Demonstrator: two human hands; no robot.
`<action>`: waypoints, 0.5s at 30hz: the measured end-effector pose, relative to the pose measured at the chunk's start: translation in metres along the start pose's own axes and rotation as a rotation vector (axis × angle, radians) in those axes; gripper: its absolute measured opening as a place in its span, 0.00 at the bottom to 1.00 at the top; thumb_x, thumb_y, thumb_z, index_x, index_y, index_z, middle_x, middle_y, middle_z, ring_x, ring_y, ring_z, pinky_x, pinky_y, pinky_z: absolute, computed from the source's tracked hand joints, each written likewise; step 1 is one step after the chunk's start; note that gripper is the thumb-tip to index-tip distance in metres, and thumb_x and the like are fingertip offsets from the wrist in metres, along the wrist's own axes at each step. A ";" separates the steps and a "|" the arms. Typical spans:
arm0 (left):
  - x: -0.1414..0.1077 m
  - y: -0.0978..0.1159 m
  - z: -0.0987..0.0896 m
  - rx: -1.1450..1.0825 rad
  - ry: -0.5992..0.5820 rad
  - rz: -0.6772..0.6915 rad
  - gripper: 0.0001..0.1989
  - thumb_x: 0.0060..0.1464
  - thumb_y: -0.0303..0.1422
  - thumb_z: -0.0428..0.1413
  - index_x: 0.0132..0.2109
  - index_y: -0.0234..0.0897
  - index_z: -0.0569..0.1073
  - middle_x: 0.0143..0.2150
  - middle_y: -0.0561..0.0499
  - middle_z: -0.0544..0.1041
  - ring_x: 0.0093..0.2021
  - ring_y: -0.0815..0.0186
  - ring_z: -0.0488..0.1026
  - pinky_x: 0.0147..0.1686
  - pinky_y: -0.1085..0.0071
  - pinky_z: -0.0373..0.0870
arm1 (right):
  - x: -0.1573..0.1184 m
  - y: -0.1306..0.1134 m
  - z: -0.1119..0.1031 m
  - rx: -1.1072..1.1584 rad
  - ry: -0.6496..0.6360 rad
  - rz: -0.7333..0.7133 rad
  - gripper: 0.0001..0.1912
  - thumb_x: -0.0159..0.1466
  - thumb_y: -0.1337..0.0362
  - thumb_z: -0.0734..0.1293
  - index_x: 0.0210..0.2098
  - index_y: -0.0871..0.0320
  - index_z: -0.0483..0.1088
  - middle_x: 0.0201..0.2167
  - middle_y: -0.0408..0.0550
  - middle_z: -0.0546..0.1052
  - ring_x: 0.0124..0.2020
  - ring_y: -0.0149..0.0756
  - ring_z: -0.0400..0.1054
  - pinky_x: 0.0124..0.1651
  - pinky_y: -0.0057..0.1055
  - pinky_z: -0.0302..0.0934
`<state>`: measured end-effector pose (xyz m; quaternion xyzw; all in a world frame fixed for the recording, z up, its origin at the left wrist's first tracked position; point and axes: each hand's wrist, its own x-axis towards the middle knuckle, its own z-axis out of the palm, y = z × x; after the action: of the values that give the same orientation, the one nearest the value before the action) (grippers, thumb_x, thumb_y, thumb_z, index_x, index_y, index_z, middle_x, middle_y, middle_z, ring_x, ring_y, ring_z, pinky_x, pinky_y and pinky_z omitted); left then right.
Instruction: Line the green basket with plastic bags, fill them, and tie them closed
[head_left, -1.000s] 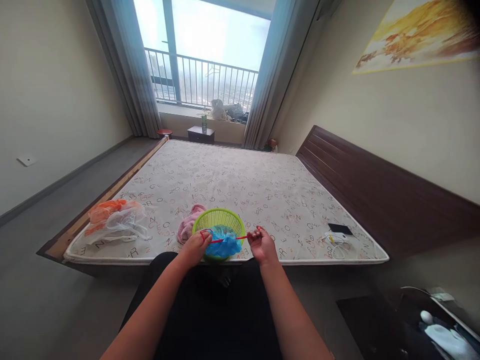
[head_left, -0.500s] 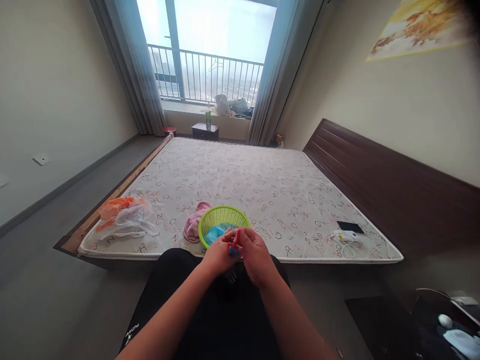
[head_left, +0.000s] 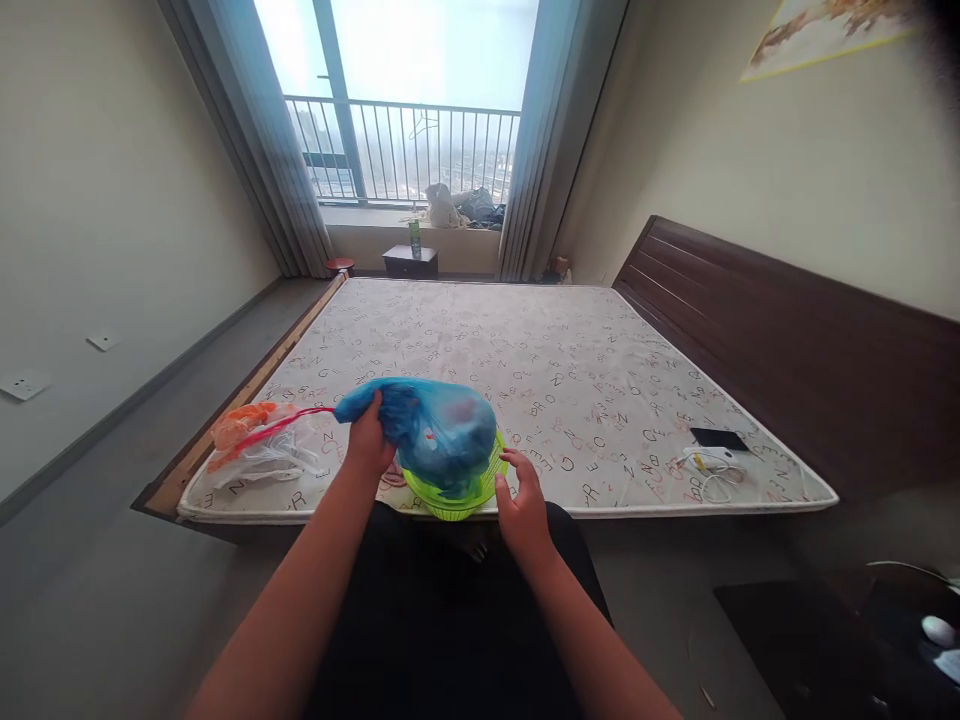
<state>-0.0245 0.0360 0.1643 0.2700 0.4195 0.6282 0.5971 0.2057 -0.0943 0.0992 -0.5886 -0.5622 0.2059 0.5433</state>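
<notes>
My left hand (head_left: pixel 367 437) grips the gathered neck of a blue plastic bag (head_left: pixel 439 435), which bulges over a lime-green plastic basket (head_left: pixel 454 503). The bag hides most of the basket, and its contents are too blurred to tell. A thin red cord (head_left: pixel 285 420) runs from the bag's neck leftward, ending in the air above the mattress. My right hand (head_left: pixel 523 497) is open with its fingers spread, next to the basket's right rim and holding nothing.
I sit at the edge of a bare lettered mattress (head_left: pixel 600 400). A heap of orange and clear plastic bags (head_left: pixel 255 445) lies to the left. A black phone (head_left: pixel 716 439) and white cable (head_left: pixel 709 468) lie to the right. A dark wooden headboard (head_left: pixel 780 320) runs along the right.
The blue bag has risen out of the basket in my left hand, and the red cord now trails leftward. My hands have moved apart, and my right hand has let go.
</notes>
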 end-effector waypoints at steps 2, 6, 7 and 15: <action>0.021 0.032 -0.001 -0.205 0.110 0.132 0.13 0.71 0.38 0.49 0.50 0.34 0.73 0.41 0.49 0.82 0.44 0.65 0.80 0.51 0.65 0.76 | -0.007 0.026 0.004 -0.035 -0.003 0.015 0.16 0.68 0.61 0.62 0.54 0.55 0.70 0.59 0.57 0.74 0.64 0.50 0.64 0.68 0.58 0.55; 0.065 0.075 0.000 -0.321 0.267 0.355 0.18 0.72 0.41 0.47 0.57 0.33 0.70 0.56 0.46 0.78 0.54 0.62 0.76 0.58 0.59 0.73 | -0.029 0.065 0.004 -0.057 -0.051 0.039 0.17 0.68 0.61 0.62 0.55 0.56 0.70 0.58 0.57 0.74 0.63 0.49 0.66 0.67 0.56 0.59; 0.078 0.082 0.000 -0.321 0.294 0.351 0.20 0.72 0.42 0.46 0.59 0.32 0.69 0.59 0.45 0.76 0.55 0.62 0.75 0.59 0.58 0.72 | -0.036 0.072 0.001 -0.058 -0.072 0.045 0.17 0.68 0.60 0.62 0.55 0.56 0.70 0.59 0.58 0.74 0.63 0.48 0.67 0.65 0.55 0.62; 0.159 0.082 -0.053 0.207 0.334 0.345 0.26 0.75 0.40 0.31 0.63 0.22 0.59 0.58 0.43 0.72 0.56 0.65 0.71 0.60 0.60 0.68 | -0.083 0.106 -0.055 -0.060 -0.178 0.163 0.18 0.69 0.57 0.63 0.55 0.54 0.73 0.59 0.57 0.75 0.57 0.47 0.73 0.51 0.41 0.73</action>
<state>-0.1345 0.1862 0.1820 0.2898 0.5219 0.7104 0.3726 0.2759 -0.1667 -0.0057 -0.6277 -0.5644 0.2838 0.4548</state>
